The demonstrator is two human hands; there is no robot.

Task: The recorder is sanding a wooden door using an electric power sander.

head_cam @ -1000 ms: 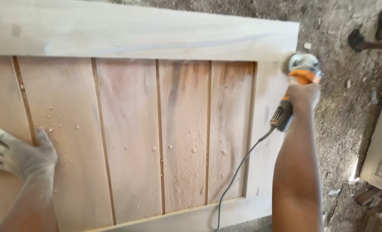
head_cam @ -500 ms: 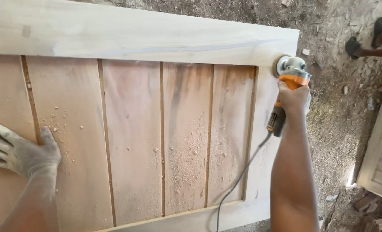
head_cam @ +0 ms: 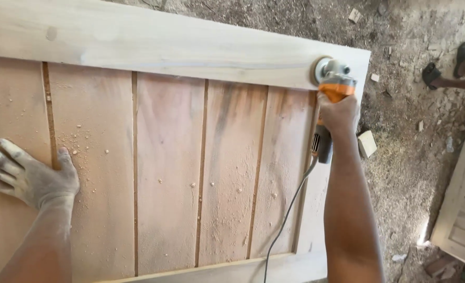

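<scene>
My right hand (head_cam: 339,112) is closed fully round the orange angle grinder (head_cam: 331,89), whose disc sits on the pale frame at the upper right corner of the wooden door panel (head_cam: 201,167). My left hand (head_cam: 31,175) lies open and flat on the dusty boards, gripping nothing. The disc looks flat, though dust obscures it; I judge light, even pressure best, with the cord (head_cam: 287,215) clear.

Head view, single: worn camera, looking steeply down, close above wooden door panel (head_cam: 169,157); dirt floor (head_cam: 416,131) at right.
</scene>
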